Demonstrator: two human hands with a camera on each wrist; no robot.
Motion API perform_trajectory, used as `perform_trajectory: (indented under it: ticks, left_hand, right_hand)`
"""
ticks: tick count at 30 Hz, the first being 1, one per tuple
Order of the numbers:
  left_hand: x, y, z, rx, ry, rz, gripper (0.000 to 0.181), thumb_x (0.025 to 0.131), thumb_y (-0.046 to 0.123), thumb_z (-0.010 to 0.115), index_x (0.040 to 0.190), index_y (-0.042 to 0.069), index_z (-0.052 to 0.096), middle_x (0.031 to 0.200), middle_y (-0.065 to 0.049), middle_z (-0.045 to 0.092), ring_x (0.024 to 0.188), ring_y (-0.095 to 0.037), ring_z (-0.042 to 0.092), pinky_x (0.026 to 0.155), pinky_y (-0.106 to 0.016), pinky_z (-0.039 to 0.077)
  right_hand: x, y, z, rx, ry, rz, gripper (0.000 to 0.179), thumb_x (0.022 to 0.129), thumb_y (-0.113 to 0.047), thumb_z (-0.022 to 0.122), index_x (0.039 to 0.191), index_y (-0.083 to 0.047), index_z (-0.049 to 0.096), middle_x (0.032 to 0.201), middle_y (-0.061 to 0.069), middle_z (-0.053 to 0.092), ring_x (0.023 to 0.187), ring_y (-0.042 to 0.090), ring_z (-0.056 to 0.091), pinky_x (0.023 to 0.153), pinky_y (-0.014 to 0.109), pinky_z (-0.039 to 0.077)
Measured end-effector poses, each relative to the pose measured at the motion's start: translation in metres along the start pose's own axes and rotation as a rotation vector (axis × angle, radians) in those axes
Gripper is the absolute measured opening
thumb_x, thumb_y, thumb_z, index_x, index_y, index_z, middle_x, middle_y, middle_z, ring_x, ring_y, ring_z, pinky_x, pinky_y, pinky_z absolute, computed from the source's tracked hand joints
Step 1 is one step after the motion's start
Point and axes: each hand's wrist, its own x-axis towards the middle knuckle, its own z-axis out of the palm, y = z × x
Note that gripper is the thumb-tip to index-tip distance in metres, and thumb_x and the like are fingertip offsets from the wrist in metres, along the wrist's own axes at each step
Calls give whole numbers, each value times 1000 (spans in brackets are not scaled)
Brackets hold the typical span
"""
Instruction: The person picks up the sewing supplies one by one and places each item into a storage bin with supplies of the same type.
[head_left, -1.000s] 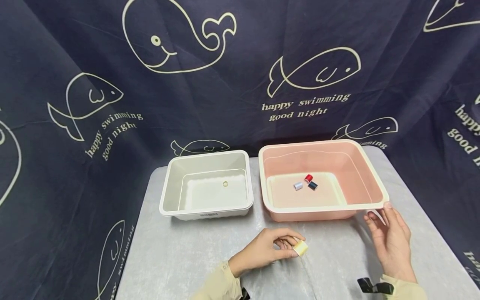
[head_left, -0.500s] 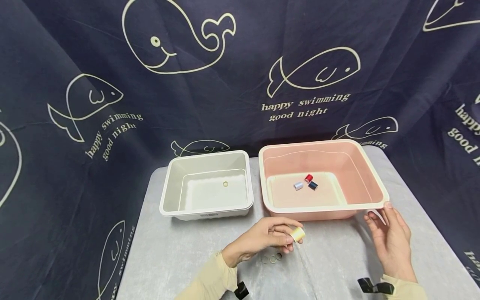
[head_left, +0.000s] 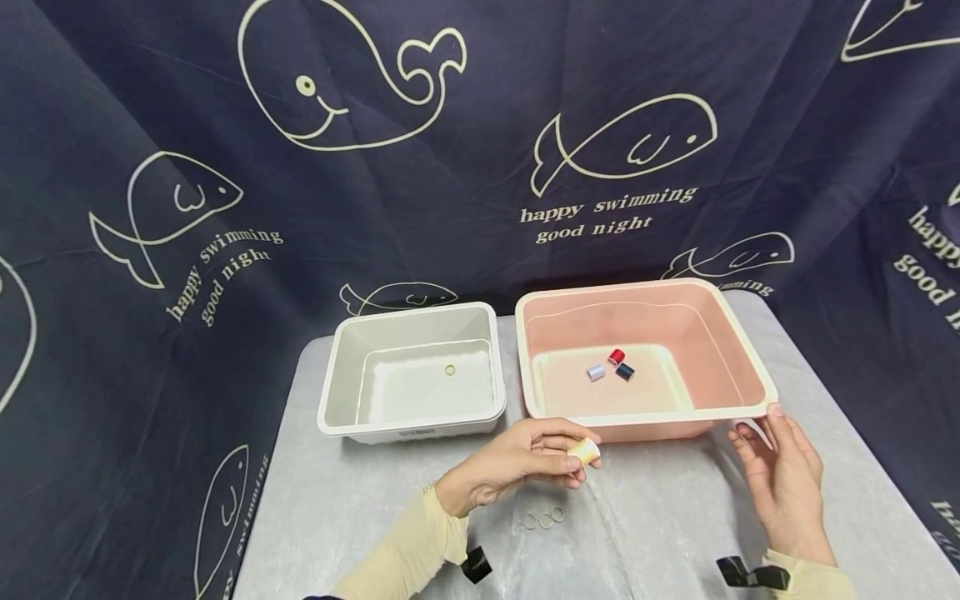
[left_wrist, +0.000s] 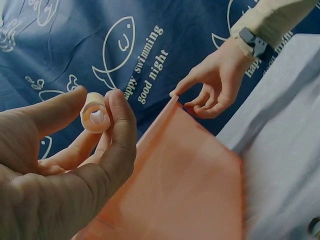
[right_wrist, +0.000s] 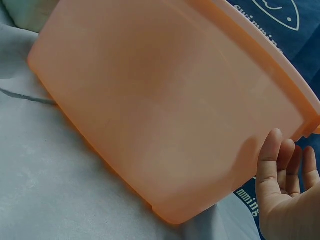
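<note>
My left hand (head_left: 517,462) pinches a spool of yellow thread (head_left: 585,452) between thumb and fingers, just in front of the pink basin (head_left: 630,432). In the left wrist view the hollow end of the spool (left_wrist: 95,115) faces the camera. At the basin's front right corner, my right hand (head_left: 786,483) holds the rim, index fingertip on top and thumb below. Inside that basin lie a red thread spool (head_left: 617,357), a pale blue one (head_left: 596,373) and a dark one (head_left: 625,372).
Left of the pink basin stands a grey-white basin (head_left: 412,427) with one small ring (head_left: 450,375) inside. Three small rings (head_left: 546,527) lie on the grey tabletop (head_left: 360,517) by my left forearm. A dark blue curtain (head_left: 480,208) hangs behind.
My left hand has moved up and to the left with the yellow spool, toward the pink basin's front wall, uncovering the three rings on the table. My right hand stays at the corner.
</note>
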Motion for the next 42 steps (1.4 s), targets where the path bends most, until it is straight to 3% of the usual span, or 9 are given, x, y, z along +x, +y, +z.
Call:
perform_trajectory:
  ticks: [8, 10, 16, 21, 28, 32, 42]
  left_hand:
    - [10, 27, -3, 242, 20, 31, 38, 97, 0, 68, 135, 2, 64, 108, -3, 73, 87, -11, 71, 84, -28, 62]
    - [15, 34, -3, 385, 47, 65, 37, 96, 2, 70, 133, 5, 66, 107, -1, 72, 88, -7, 70, 81, -22, 59]
    - [30, 53, -2, 926, 182, 234, 31, 95, 14, 77, 126, 17, 72, 117, 3, 73, 88, 4, 62, 84, -15, 55]
    - [41, 64, 0, 1196, 174, 316, 31, 98, 17, 73, 129, 18, 70, 125, 8, 71, 87, 3, 59, 86, -11, 53]
    - [61, 71, -6, 1353, 25, 361, 34, 101, 15, 68, 135, 19, 67, 132, 7, 69, 103, 1, 63, 95, -11, 49]
    - [71, 75, -8, 1447, -14, 380, 33, 101, 18, 69, 134, 19, 67, 134, 6, 70, 113, -2, 63, 101, -12, 45]
    - [93, 87, -8, 1465, -71, 421, 27, 101, 11, 68, 128, 12, 67, 120, 2, 72, 105, -8, 63, 97, -12, 45]
  right_hand:
    - [-1, 1, 0, -4, -8, -2, 22, 107, -7, 53, 112, 2, 73, 106, 11, 76, 84, 24, 71, 77, 35, 65]
    - [-1, 1, 0, 1, -11, -2, 22, 107, -7, 53, 113, 2, 73, 106, 12, 76, 84, 24, 71, 77, 35, 65]
    - [-1, 0, 1, -14, -5, -7, 22, 107, -8, 54, 116, 2, 72, 107, 11, 76, 84, 23, 70, 78, 34, 65]
    - [-1, -1, 2, -25, 6, -14, 22, 107, -8, 55, 116, 2, 72, 107, 10, 75, 84, 23, 70, 78, 34, 65]
    - [-2, -1, 2, -16, 2, -17, 23, 107, -8, 54, 116, 2, 72, 107, 11, 76, 83, 23, 70, 77, 34, 64]
    - [-2, 0, 3, -23, 10, -19, 23, 107, -8, 54, 117, 2, 72, 107, 10, 76, 83, 23, 70, 77, 34, 65]
    - [-2, 0, 2, -30, 5, -12, 23, 107, -9, 54, 118, 1, 72, 107, 10, 75, 84, 23, 69, 77, 34, 64]
